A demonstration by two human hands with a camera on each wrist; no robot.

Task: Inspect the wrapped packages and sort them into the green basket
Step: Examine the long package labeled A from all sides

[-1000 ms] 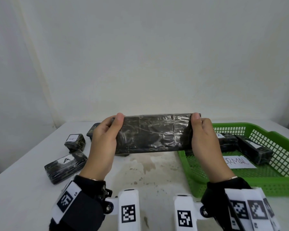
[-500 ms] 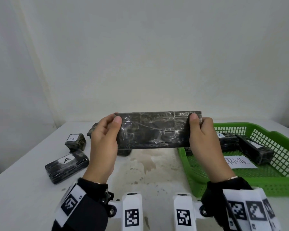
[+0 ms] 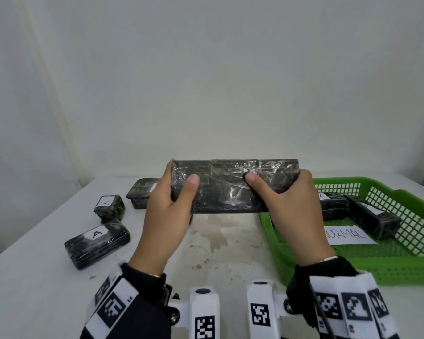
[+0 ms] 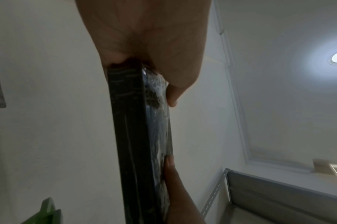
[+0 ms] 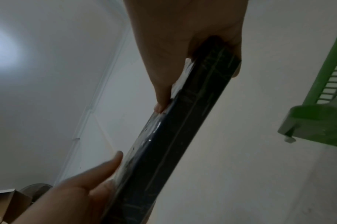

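A long flat black package (image 3: pixel 230 189) wrapped in shiny clear film is held up above the table, its broad face toward me. My left hand (image 3: pixel 171 204) grips its left end with the thumb on the front face. My right hand (image 3: pixel 287 204) grips the right end the same way. In the wrist views the long package (image 4: pixel 140 136) (image 5: pixel 183 121) appears edge-on, pinched between thumbs and fingers. The green basket (image 3: pixel 304 260) sits at the right and holds two wrapped packages (image 3: pixel 333 204) (image 3: pixel 372 216) beside a paper reading NORMAL (image 3: pixel 345 234).
On the white table (image 3: pixel 34 277) at the left lie three more black wrapped packages: a small one marked A (image 3: pixel 108 206), a flat one marked A (image 3: pixel 97 241), and one further back (image 3: pixel 142 193). Stains mark the table's middle (image 3: pixel 216 233). A white wall stands behind.
Both hands have tipped the long package and raised it slightly. The thumbs have slid inward across its front face, the right thumb most.
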